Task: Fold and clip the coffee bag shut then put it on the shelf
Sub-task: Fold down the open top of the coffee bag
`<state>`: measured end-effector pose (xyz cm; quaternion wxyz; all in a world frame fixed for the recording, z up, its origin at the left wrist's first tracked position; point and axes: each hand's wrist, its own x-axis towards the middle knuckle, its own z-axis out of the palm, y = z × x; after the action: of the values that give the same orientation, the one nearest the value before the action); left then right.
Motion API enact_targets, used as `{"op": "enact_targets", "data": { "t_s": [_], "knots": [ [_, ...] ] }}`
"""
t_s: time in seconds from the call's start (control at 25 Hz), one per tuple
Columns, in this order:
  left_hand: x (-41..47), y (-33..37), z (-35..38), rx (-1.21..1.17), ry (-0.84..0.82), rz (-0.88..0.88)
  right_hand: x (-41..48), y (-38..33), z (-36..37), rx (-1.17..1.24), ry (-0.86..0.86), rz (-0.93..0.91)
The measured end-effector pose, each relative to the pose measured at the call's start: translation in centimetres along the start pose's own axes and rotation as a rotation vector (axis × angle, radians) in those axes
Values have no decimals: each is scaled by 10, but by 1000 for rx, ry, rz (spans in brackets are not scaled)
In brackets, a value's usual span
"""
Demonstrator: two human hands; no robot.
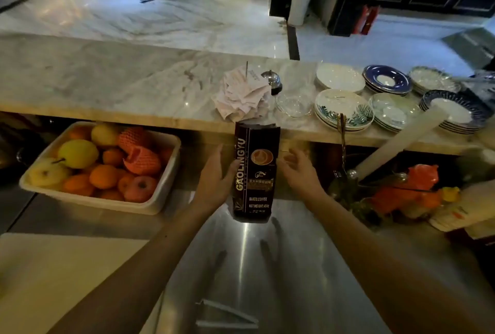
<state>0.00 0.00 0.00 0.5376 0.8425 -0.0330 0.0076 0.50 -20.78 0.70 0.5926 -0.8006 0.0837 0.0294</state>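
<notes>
Head view, nearest first: a white bag clip (227,316) lies open in a V on the steel worktop (281,266), close to the person and well apart from both hands. It is a long plastic bar type, so it should be light and stiff and needs a flat, tight fold to slide over.

Farther in, the coffee bag (254,173) stands upright on the worktop, its base on the steel and its top edge reaching up in front of the marble ledge (107,84). It is a tall dark foil pack, and its print gives a weight of several hundred grams, so it probably feels fairly heavy low down, with a crinkly, slick skin that holds a crease. The top looks unfolded and slightly gaping. A sound hold would be at the flat upper part, pinching both corners to roll it down, while the full lower body keeps it steady.

The left hand (218,175) is loosely spread, fingers together and thumb out, with its fingertips touching the bag's left edge about midway up. The right hand (298,170) is open and cupped, palm toward the bag, just beside its right edge; I cannot tell whether it touches. Neither hand holds anything.

To the left sits a tub of fruit (101,165); on the far ledge are stacked plates (344,111).
</notes>
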Motion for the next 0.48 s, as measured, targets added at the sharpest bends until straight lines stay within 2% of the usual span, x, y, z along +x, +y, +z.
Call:
{"op": "enact_targets", "data": {
  "t_s": [0.08,0.24,0.36,0.48],
  "knots": [
    [22,-10,10,-21,-25,-42,18,5,8,61,-5,59],
    [51,-40,29,-156,-52,-114,47,25,24,131,-10,49],
    [62,-58,40,-295,20,-129,58,36,25,185,-15,11],
    [66,-67,46,-322,110,-96,64,44,26,224,11,-13]
  ]
}}
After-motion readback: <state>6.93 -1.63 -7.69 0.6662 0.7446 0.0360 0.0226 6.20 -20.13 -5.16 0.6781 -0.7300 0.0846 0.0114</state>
